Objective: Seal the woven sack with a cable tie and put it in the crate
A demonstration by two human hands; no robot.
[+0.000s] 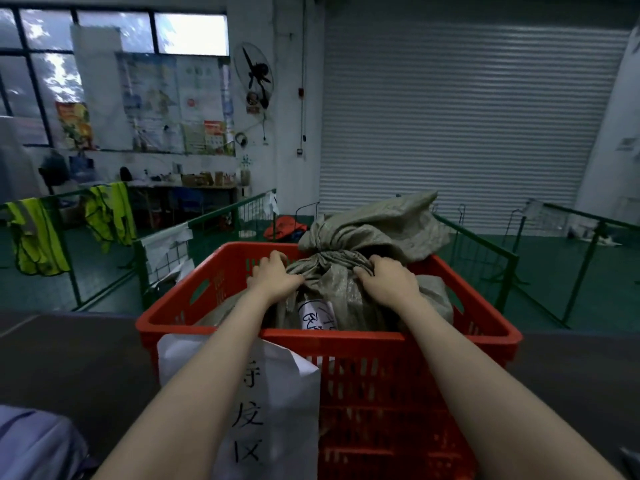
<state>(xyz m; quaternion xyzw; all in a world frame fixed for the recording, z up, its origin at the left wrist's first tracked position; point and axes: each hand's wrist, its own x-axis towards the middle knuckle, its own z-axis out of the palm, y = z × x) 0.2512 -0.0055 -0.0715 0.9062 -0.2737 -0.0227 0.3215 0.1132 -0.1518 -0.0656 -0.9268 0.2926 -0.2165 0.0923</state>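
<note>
A grey-green woven sack point(341, 292) stands inside the red plastic crate point(332, 336), its neck cinched tight near the top; the tie itself is too small to make out. The loose sack mouth point(384, 225) fans out above the cinch. My left hand point(275, 277) grips the sack's shoulder on the left, just below the neck. On the right shoulder, my right hand point(386, 278) clutches a fold of fabric. A white label with dark scribbles point(317, 318) shows on the sack between my forearms.
A white paper sign with handwritten characters point(254, 403) hangs on the crate's front. Green wire fencing point(207, 223) surrounds the area behind, with yellow safety vests point(110, 220) draped over it at left. A closed roller shutter point(467, 116) fills the back wall.
</note>
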